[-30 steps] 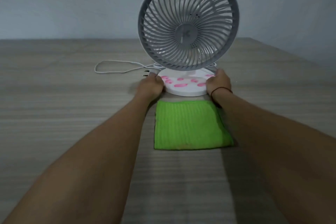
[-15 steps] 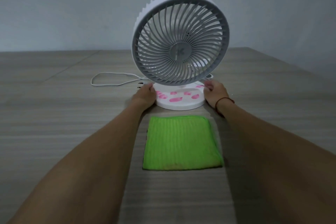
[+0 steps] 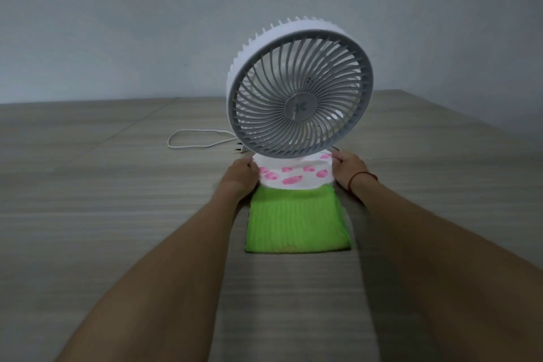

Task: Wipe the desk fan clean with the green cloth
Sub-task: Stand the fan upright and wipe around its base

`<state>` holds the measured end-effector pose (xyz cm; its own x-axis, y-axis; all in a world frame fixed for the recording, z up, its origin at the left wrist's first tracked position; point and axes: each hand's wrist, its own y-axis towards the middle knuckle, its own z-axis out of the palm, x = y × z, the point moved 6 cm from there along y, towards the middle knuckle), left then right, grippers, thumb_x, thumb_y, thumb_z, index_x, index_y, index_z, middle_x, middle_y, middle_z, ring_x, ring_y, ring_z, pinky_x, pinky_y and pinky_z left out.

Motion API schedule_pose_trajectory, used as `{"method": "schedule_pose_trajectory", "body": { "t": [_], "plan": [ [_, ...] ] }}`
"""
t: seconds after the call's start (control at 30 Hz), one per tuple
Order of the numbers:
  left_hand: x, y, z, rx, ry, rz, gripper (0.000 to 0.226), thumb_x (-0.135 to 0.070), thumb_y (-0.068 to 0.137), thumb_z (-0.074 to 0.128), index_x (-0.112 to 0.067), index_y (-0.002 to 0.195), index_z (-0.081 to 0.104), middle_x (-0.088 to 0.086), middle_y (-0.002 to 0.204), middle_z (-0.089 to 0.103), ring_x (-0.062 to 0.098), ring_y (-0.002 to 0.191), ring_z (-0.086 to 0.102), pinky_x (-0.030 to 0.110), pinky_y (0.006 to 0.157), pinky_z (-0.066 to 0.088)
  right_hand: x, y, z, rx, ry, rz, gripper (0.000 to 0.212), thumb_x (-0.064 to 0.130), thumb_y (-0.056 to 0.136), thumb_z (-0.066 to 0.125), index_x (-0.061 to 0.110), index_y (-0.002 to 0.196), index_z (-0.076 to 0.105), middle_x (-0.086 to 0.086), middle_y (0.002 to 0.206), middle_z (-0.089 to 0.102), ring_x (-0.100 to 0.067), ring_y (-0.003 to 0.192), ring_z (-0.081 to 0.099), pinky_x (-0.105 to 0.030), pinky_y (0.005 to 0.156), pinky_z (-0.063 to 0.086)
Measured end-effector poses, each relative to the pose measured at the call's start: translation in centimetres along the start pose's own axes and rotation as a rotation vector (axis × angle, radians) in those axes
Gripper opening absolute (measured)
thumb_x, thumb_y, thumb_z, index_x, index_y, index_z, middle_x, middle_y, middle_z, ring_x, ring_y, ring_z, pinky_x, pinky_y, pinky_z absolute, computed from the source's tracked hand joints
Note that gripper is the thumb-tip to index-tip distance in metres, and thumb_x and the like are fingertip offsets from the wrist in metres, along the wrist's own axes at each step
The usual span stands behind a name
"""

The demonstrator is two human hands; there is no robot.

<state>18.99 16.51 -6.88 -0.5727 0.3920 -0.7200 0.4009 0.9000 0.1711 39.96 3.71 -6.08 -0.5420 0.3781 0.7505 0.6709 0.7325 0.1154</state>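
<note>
Fan (image 3: 299, 103) upright mid tabletop (image 3: 88, 200), base (image 3: 293, 176) pink-smeared, its near edge overlapping far edge of cloth (image 3: 296, 223). Your left hand (image 3: 239, 176) clamps base's left rim, right hand (image 3: 348, 164) clamps right rim; fingers closed on base both sides. Cloth flat, between your wrists, untouched. Steady fan with one hand, free other, take cloth, wipe smears with firm strokes. Cord (image 3: 191, 141) trails far left; keep clear of it.
</note>
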Motion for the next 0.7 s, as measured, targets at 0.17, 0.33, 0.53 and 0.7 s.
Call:
{"method": "schedule_pose_trajectory", "body": {
  "t": [0.17,0.33,0.53,0.7],
  "plan": [
    [0.2,-3.5,-0.9,-0.005,0.015,-0.015,0.033,-0.016,0.097,0.038,0.002,0.109,0.063,0.026,0.12,0.064,0.037,0.11,0.06,0.039,0.095,0.046,0.1,-3.4,-0.8,0.028,0.04,-0.012,0.036,0.012,0.094,0.045,0.007,0.126,0.06,-0.019,0.136,0.056,-0.033,0.127,0.051,-0.029,0.106,0.037],
    [0.3,-6.8,-1.5,-0.011,0.013,-0.034,0.035,-0.021,0.096,0.038,-0.002,0.111,0.063,0.024,0.122,0.063,0.037,0.112,0.059,0.042,0.098,0.047,-0.2,-6.6,-1.5,0.031,0.068,0.03,0.038,0.018,0.094,0.046,0.013,0.129,0.059,-0.017,0.138,0.055,-0.033,0.128,0.05,-0.028,0.106,0.037],
    [0.0,-10.7,-2.0,-0.008,0.0,-0.055,0.037,-0.021,0.098,0.036,-0.005,0.12,0.06,0.021,0.127,0.061,0.036,0.116,0.057,0.043,0.102,0.045,-0.2,-10.1,-2.5,0.0,0.057,0.017,0.036,0.009,0.094,0.043,0.004,0.126,0.059,-0.02,0.138,0.054,-0.035,0.128,0.048,-0.029,0.106,0.036],
    [-0.7,-12.8,-2.4,-0.004,-0.042,-0.083,0.036,-0.017,0.097,0.035,-0.005,0.121,0.059,0.021,0.129,0.06,0.034,0.119,0.055,0.04,0.103,0.043,0.2,-12.3,-3.4,-0.021,0.14,0.038,0.033,0.009,0.094,0.043,-0.002,0.118,0.062,-0.022,0.132,0.058,-0.036,0.123,0.052,-0.032,0.101,0.04]
  ]
}}
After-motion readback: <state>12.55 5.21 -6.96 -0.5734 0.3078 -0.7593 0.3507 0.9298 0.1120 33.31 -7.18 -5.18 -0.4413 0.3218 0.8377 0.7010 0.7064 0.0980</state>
